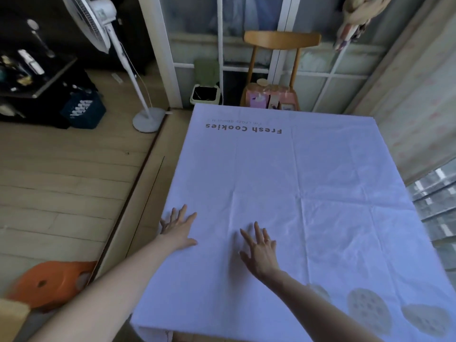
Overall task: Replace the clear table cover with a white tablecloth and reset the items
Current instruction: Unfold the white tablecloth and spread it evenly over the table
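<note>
Tablecloth (pixel 296 181) white, creased, covers table; left hand (pixel 179 228), right hand (pixel 260 250) flat, fingers spread; wood floor (pixel 61 169).

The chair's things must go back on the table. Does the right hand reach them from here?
Probably not: the right hand is over the near end of the tablecloth, and the pink boxes sit on the chair beyond the far edge.
</note>
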